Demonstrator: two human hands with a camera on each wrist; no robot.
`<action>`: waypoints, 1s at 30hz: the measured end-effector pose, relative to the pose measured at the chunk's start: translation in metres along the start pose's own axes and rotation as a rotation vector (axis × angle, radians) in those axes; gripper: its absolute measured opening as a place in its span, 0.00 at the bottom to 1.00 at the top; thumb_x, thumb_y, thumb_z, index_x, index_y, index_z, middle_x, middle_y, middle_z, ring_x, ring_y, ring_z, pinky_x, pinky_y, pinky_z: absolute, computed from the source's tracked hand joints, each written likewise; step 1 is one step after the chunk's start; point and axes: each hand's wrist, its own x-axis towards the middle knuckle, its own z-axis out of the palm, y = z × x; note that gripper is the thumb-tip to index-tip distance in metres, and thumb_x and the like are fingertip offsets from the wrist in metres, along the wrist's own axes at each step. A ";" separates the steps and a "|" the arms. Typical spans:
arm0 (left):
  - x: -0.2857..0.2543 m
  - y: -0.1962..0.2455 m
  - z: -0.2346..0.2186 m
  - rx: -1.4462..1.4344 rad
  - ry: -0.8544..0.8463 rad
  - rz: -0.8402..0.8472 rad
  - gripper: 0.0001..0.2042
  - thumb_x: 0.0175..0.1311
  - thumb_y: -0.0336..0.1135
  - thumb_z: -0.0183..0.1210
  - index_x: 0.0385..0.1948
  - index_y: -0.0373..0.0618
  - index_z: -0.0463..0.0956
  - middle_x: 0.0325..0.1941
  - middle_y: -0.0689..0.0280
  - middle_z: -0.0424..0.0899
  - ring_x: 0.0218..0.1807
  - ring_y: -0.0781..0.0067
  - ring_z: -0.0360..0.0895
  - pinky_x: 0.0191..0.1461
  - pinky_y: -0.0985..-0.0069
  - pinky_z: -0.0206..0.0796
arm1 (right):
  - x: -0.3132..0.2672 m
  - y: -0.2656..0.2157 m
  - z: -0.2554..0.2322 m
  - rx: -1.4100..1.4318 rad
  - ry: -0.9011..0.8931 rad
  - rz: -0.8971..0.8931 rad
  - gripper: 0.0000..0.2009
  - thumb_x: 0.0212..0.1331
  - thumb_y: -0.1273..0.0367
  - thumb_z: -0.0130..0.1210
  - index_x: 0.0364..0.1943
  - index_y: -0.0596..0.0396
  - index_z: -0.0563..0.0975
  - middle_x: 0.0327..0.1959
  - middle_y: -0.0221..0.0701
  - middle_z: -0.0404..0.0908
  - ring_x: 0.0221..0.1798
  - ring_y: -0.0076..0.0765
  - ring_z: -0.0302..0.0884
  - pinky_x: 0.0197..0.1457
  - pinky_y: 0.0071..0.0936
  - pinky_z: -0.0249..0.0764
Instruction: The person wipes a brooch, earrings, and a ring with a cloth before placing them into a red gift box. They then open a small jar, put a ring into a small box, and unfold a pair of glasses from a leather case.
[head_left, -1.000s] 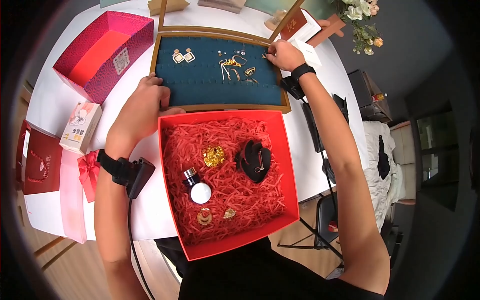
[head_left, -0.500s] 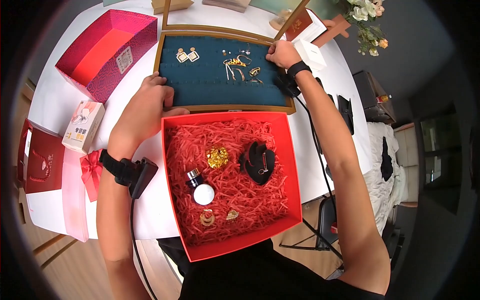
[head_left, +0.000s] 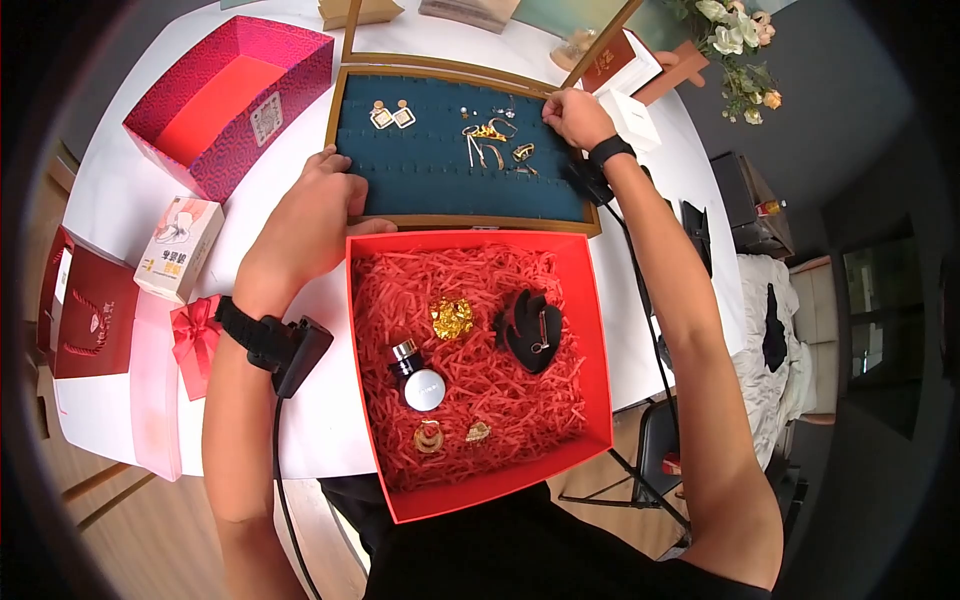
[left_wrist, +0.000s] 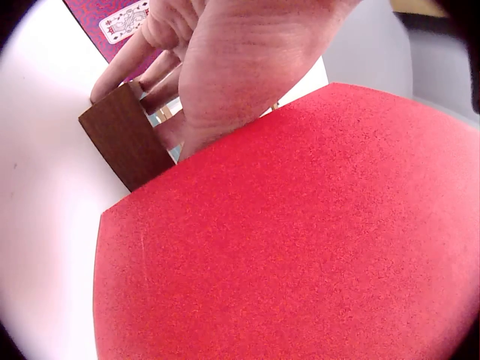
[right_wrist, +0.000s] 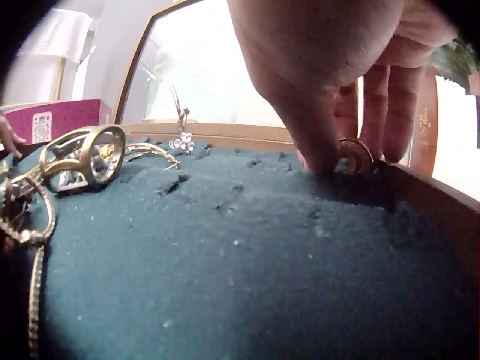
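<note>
A wooden jewelry case (head_left: 480,222) with a slotted dark teal lining stands with its framed lid raised. My left hand (head_left: 315,215) grips its front left corner, fingers over the side and thumb along the front edge; the wooden side (left_wrist: 124,135) shows in the left wrist view. At the back right of the lining, my right hand (head_left: 580,118) pinches a small curved gold piece (right_wrist: 355,156), like a ring or hoop, down at the fabric. Square drop earrings (head_left: 392,117), a gold bangle-like piece (right_wrist: 84,159) and a sparkling flower-shaped piece (right_wrist: 181,141) rest on the lining.
Nearest the body, a red box (head_left: 603,370) of shredded paper holds a gold foil ball (head_left: 452,318), a black heart-shaped stand (head_left: 530,335), a small bottle (head_left: 407,357) and gold earrings (head_left: 428,436). A patterned box (head_left: 265,120) and carton (head_left: 180,250) stand left, a white box (head_left: 630,122) right.
The whole head view has slid to the right. Both hands keep their places on the jewelry case, the right one still at the back right of the lining.
</note>
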 end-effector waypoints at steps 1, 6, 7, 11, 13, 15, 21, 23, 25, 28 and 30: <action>0.000 0.000 0.000 -0.008 0.003 0.002 0.20 0.52 0.44 0.71 0.20 0.37 0.73 0.63 0.35 0.69 0.71 0.39 0.60 0.66 0.60 0.64 | -0.004 0.002 -0.002 0.001 0.001 0.000 0.05 0.51 0.69 0.61 0.31 0.54 0.83 0.33 0.41 0.85 0.40 0.46 0.83 0.46 0.37 0.79; -0.001 -0.002 0.004 -0.005 0.016 -0.009 0.20 0.52 0.45 0.71 0.21 0.36 0.73 0.63 0.35 0.69 0.71 0.38 0.60 0.67 0.60 0.63 | -0.040 -0.007 -0.026 0.766 0.148 0.210 0.09 0.61 0.67 0.63 0.39 0.58 0.81 0.29 0.29 0.84 0.26 0.22 0.81 0.25 0.21 0.72; -0.001 -0.002 0.004 0.003 0.015 -0.005 0.20 0.52 0.45 0.71 0.21 0.36 0.73 0.63 0.36 0.69 0.71 0.38 0.60 0.67 0.60 0.63 | -0.050 -0.011 -0.031 0.829 0.128 0.184 0.10 0.63 0.67 0.62 0.43 0.58 0.80 0.29 0.25 0.83 0.22 0.17 0.78 0.20 0.15 0.66; -0.003 0.003 0.002 0.033 0.078 0.047 0.19 0.51 0.42 0.72 0.23 0.35 0.75 0.52 0.43 0.77 0.66 0.40 0.66 0.65 0.59 0.65 | -0.095 -0.046 -0.046 1.119 0.001 0.161 0.09 0.66 0.69 0.58 0.45 0.58 0.80 0.33 0.26 0.82 0.27 0.16 0.78 0.30 0.13 0.73; -0.003 0.001 0.004 0.036 0.083 0.058 0.19 0.51 0.43 0.72 0.23 0.35 0.75 0.52 0.42 0.77 0.66 0.40 0.66 0.65 0.59 0.65 | -0.111 -0.060 -0.050 1.364 -0.114 0.121 0.12 0.65 0.71 0.59 0.50 0.62 0.77 0.38 0.32 0.83 0.33 0.24 0.83 0.38 0.17 0.80; -0.003 0.001 0.005 0.042 0.088 0.073 0.19 0.51 0.44 0.72 0.22 0.36 0.75 0.53 0.42 0.77 0.66 0.40 0.66 0.65 0.59 0.65 | -0.123 -0.073 -0.055 1.384 -0.143 0.083 0.13 0.65 0.71 0.59 0.51 0.61 0.77 0.38 0.32 0.83 0.35 0.25 0.84 0.39 0.17 0.80; -0.003 -0.001 0.005 0.010 0.083 0.072 0.20 0.50 0.45 0.72 0.22 0.36 0.73 0.55 0.40 0.75 0.67 0.39 0.65 0.65 0.59 0.64 | -0.140 -0.099 -0.067 1.301 -0.179 0.037 0.14 0.64 0.71 0.60 0.52 0.57 0.77 0.38 0.31 0.84 0.40 0.27 0.85 0.42 0.20 0.81; -0.002 -0.001 0.005 0.017 0.090 0.079 0.20 0.51 0.44 0.71 0.21 0.36 0.73 0.55 0.39 0.75 0.67 0.39 0.64 0.66 0.58 0.64 | -0.140 -0.098 -0.066 1.289 -0.171 -0.017 0.12 0.64 0.71 0.60 0.50 0.57 0.77 0.38 0.31 0.85 0.41 0.28 0.86 0.43 0.21 0.81; -0.003 -0.001 0.005 0.011 0.094 0.078 0.20 0.51 0.44 0.71 0.21 0.36 0.72 0.55 0.39 0.76 0.67 0.39 0.64 0.66 0.58 0.64 | -0.139 -0.096 -0.064 1.293 -0.162 -0.035 0.12 0.63 0.72 0.60 0.49 0.57 0.77 0.38 0.31 0.85 0.41 0.29 0.86 0.44 0.21 0.82; -0.002 -0.001 0.004 0.011 0.082 0.076 0.20 0.51 0.44 0.71 0.20 0.36 0.71 0.54 0.39 0.76 0.67 0.39 0.65 0.65 0.59 0.64 | -0.139 -0.092 -0.057 1.322 -0.151 -0.054 0.11 0.62 0.74 0.60 0.48 0.58 0.76 0.38 0.32 0.85 0.41 0.29 0.86 0.45 0.23 0.82; -0.002 0.000 0.002 0.017 0.065 0.074 0.21 0.51 0.44 0.71 0.20 0.36 0.71 0.53 0.39 0.76 0.66 0.39 0.66 0.65 0.59 0.64 | -0.139 -0.092 -0.054 1.350 -0.150 -0.054 0.11 0.62 0.76 0.61 0.47 0.58 0.76 0.38 0.32 0.84 0.41 0.29 0.86 0.46 0.23 0.82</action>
